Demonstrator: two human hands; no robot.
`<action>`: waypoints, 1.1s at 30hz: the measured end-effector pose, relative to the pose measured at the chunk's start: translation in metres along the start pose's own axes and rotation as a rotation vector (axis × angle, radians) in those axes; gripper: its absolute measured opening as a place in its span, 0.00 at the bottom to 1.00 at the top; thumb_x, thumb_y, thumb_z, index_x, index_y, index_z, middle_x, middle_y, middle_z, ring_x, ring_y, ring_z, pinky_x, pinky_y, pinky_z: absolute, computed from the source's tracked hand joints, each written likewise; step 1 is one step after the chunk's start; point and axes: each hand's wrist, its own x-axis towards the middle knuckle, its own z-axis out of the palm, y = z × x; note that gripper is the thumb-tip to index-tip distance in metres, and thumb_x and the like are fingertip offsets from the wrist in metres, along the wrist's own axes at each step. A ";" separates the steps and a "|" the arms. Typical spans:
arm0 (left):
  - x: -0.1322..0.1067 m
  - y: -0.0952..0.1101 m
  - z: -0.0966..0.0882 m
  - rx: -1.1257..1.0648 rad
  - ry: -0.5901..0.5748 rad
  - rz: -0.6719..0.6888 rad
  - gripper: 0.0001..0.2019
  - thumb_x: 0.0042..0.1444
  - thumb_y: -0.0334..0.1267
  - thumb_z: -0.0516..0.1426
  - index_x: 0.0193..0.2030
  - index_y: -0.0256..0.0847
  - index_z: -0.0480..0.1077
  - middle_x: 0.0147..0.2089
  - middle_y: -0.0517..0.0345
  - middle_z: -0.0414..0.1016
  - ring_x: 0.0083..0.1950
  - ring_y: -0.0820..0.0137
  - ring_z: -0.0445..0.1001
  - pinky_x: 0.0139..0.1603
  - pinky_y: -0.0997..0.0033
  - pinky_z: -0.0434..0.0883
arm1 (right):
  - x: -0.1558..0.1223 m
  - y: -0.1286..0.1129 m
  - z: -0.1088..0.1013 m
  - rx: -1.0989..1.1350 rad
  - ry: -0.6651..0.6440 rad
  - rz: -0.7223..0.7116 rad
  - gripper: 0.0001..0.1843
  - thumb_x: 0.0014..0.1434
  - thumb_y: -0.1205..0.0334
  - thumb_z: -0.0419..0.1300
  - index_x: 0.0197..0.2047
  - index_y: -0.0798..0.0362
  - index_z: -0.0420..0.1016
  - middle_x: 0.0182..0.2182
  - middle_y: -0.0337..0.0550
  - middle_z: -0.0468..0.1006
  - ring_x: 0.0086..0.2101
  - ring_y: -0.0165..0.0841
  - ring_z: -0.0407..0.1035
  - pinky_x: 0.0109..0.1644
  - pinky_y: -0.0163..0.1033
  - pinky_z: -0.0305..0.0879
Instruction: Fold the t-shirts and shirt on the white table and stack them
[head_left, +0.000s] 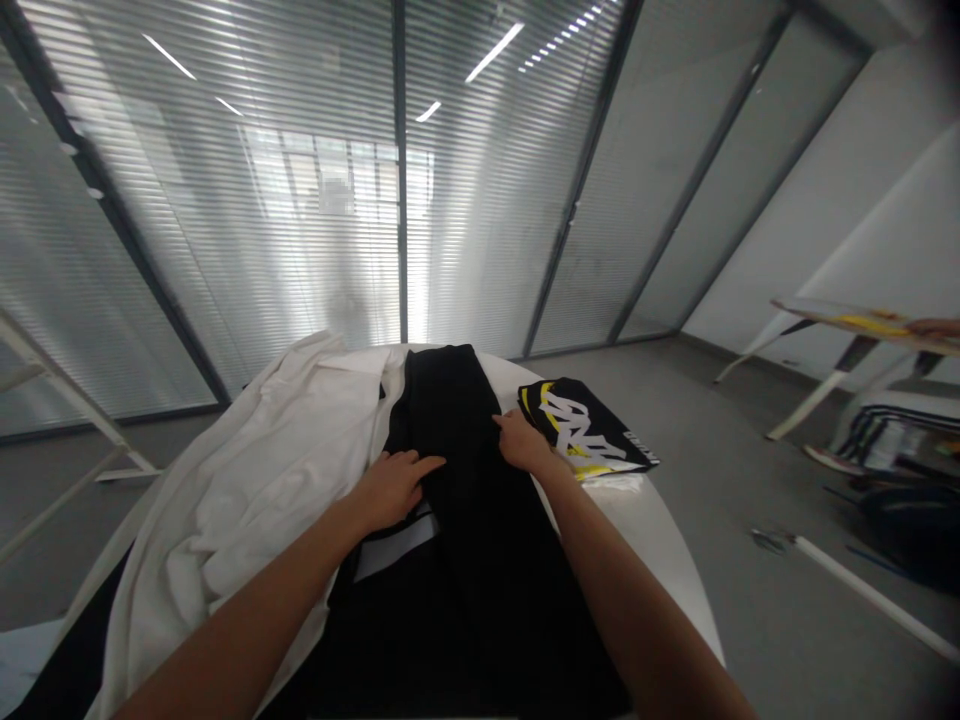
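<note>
The left hand (394,490) and right hand (523,443) lie open on the laid-out black garment (450,420), white cloth (262,480) still heaped beside it, a printed black piece (585,430) already folded

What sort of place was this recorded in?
Probably an office or meeting room: glass partition walls with horizontal slatted blinds, a plain grey floor, and a round white table holding a black fabric garment and white fabric garment.
</note>
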 end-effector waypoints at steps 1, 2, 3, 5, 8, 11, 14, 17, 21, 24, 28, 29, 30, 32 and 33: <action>0.000 -0.001 0.002 -0.026 -0.019 0.027 0.26 0.58 0.30 0.51 0.63 0.52 0.64 0.46 0.53 0.72 0.46 0.63 0.72 0.50 0.60 0.66 | -0.001 0.001 -0.002 0.018 -0.008 -0.006 0.25 0.66 0.67 0.46 0.65 0.57 0.61 0.59 0.58 0.63 0.55 0.38 0.65 0.56 0.40 0.60; 0.000 -0.001 0.004 -0.051 -0.022 0.040 0.25 0.58 0.29 0.50 0.62 0.51 0.67 0.45 0.53 0.73 0.46 0.63 0.73 0.50 0.61 0.67 | -0.003 0.002 -0.005 0.037 -0.012 -0.013 0.25 0.66 0.64 0.49 0.65 0.57 0.61 0.59 0.58 0.62 0.55 0.39 0.64 0.57 0.40 0.59; 0.001 -0.002 0.005 -0.080 -0.012 0.041 0.24 0.58 0.29 0.50 0.60 0.50 0.69 0.45 0.53 0.74 0.45 0.63 0.74 0.50 0.61 0.67 | -0.005 0.002 -0.010 0.049 -0.014 -0.022 0.26 0.65 0.61 0.52 0.65 0.57 0.62 0.59 0.59 0.62 0.55 0.40 0.64 0.57 0.40 0.59; 0.001 -0.004 0.005 -0.185 0.015 0.038 0.23 0.58 0.29 0.48 0.58 0.47 0.71 0.46 0.53 0.76 0.47 0.64 0.75 0.51 0.62 0.68 | -0.013 -0.001 -0.025 0.044 -0.032 -0.061 0.26 0.62 0.57 0.56 0.62 0.56 0.65 0.59 0.58 0.63 0.55 0.41 0.64 0.57 0.40 0.58; 0.001 -0.006 0.001 -0.411 0.049 0.022 0.23 0.57 0.28 0.48 0.56 0.45 0.73 0.50 0.56 0.77 0.51 0.67 0.75 0.56 0.67 0.67 | -0.029 -0.018 -0.053 0.015 -0.112 -0.170 0.17 0.61 0.58 0.57 0.50 0.57 0.75 0.50 0.55 0.73 0.49 0.39 0.69 0.51 0.37 0.61; 0.001 -0.004 -0.004 -0.563 0.063 -0.045 0.23 0.57 0.29 0.48 0.54 0.47 0.75 0.50 0.59 0.79 0.50 0.69 0.76 0.54 0.70 0.69 | -0.049 -0.043 -0.078 -0.016 -0.363 -0.290 0.16 0.62 0.54 0.55 0.40 0.57 0.79 0.35 0.49 0.79 0.34 0.36 0.73 0.36 0.35 0.62; 0.002 -0.004 -0.007 -0.623 0.056 -0.147 0.22 0.56 0.30 0.48 0.53 0.47 0.76 0.49 0.59 0.79 0.49 0.68 0.77 0.51 0.71 0.71 | -0.067 -0.069 -0.088 -0.088 -0.463 -0.373 0.20 0.60 0.49 0.56 0.36 0.58 0.81 0.31 0.50 0.80 0.31 0.37 0.74 0.30 0.36 0.60; 0.003 -0.010 -0.007 -0.681 0.072 -0.230 0.23 0.54 0.29 0.49 0.52 0.45 0.76 0.51 0.59 0.78 0.53 0.66 0.75 0.56 0.68 0.69 | -0.080 -0.090 -0.083 -0.130 -0.450 -0.427 0.27 0.57 0.42 0.57 0.38 0.59 0.82 0.33 0.54 0.81 0.32 0.41 0.75 0.28 0.37 0.60; 0.005 -0.019 -0.005 -0.751 0.112 -0.266 0.22 0.55 0.30 0.47 0.52 0.43 0.75 0.49 0.57 0.79 0.48 0.67 0.76 0.51 0.68 0.71 | -0.087 -0.111 -0.064 -0.150 -0.499 -0.499 0.33 0.54 0.37 0.58 0.42 0.61 0.82 0.36 0.58 0.82 0.36 0.44 0.77 0.30 0.38 0.63; 0.006 -0.022 -0.005 -0.898 0.149 -0.265 0.19 0.57 0.35 0.48 0.51 0.39 0.74 0.43 0.55 0.79 0.41 0.67 0.77 0.43 0.69 0.73 | -0.085 -0.121 -0.052 -0.157 -0.530 -0.558 0.29 0.55 0.41 0.59 0.42 0.61 0.82 0.37 0.58 0.82 0.36 0.43 0.77 0.33 0.37 0.64; 0.005 -0.018 -0.006 -1.155 0.082 -0.325 0.21 0.59 0.43 0.49 0.56 0.39 0.70 0.34 0.55 0.77 0.32 0.68 0.76 0.33 0.69 0.73 | -0.083 -0.125 -0.050 -0.134 -0.501 -0.653 0.20 0.60 0.52 0.57 0.40 0.60 0.82 0.38 0.54 0.82 0.37 0.39 0.77 0.34 0.36 0.63; 0.004 -0.017 -0.008 -1.220 0.028 -0.357 0.23 0.59 0.45 0.49 0.58 0.40 0.67 0.32 0.57 0.76 0.28 0.69 0.76 0.30 0.69 0.73 | -0.083 -0.125 -0.051 -0.125 -0.502 -0.661 0.19 0.61 0.53 0.57 0.40 0.60 0.82 0.37 0.53 0.82 0.37 0.39 0.77 0.34 0.35 0.62; 0.004 -0.015 -0.009 -1.277 -0.032 -0.391 0.24 0.60 0.46 0.48 0.61 0.41 0.64 0.29 0.58 0.74 0.26 0.69 0.75 0.27 0.70 0.72 | -0.083 -0.124 -0.054 -0.116 -0.504 -0.659 0.19 0.61 0.53 0.56 0.39 0.59 0.82 0.37 0.53 0.82 0.36 0.39 0.77 0.33 0.35 0.62; 0.002 -0.013 -0.012 -1.350 -0.130 -0.443 0.26 0.60 0.47 0.47 0.64 0.43 0.59 0.26 0.60 0.72 0.23 0.69 0.74 0.23 0.71 0.71 | -0.084 -0.122 -0.058 -0.089 -0.505 -0.640 0.22 0.61 0.49 0.55 0.39 0.59 0.82 0.37 0.53 0.82 0.35 0.39 0.76 0.31 0.35 0.61; 0.001 -0.012 -0.014 -1.367 -0.148 -0.455 0.26 0.60 0.47 0.47 0.64 0.44 0.59 0.25 0.61 0.71 0.22 0.70 0.73 0.22 0.73 0.70 | -0.084 -0.121 -0.059 -0.073 -0.495 -0.628 0.24 0.62 0.47 0.54 0.39 0.59 0.82 0.37 0.53 0.82 0.34 0.39 0.76 0.31 0.35 0.61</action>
